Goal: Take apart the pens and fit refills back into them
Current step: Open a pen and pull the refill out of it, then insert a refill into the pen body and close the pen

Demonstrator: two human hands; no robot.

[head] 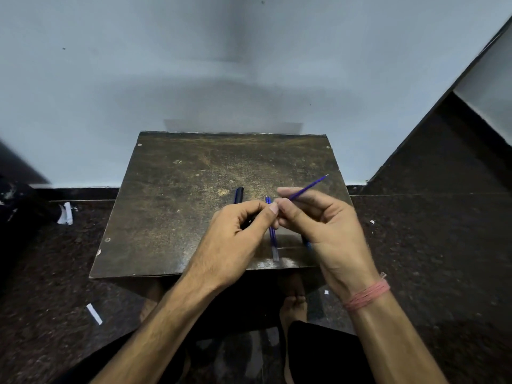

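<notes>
My right hand (pixel 318 225) pinches a thin blue refill (pixel 309 188) whose tip points up and to the right, above the small dark wooden table (pixel 171 206). My left hand (pixel 238 234) is closed beside it, fingertips touching the right hand's; something dark shows inside its fist, mostly hidden. Two blue refills (pixel 273 236) lie side by side on the table between and under the hands. A dark blue pen barrel (pixel 238 194) lies just beyond the left hand. A bit of another blue part (pixel 307 244) peeks out under the right palm.
The table stands against a pale blue wall (pixel 194 79). Dark speckled floor surrounds it, with white paper scraps (pixel 94 314) at the lower left and more at the left (pixel 66 214). A dark slanted ledge (pixel 432 151) rises at the right. My bare feet (pixel 293 303) are under the table's front edge.
</notes>
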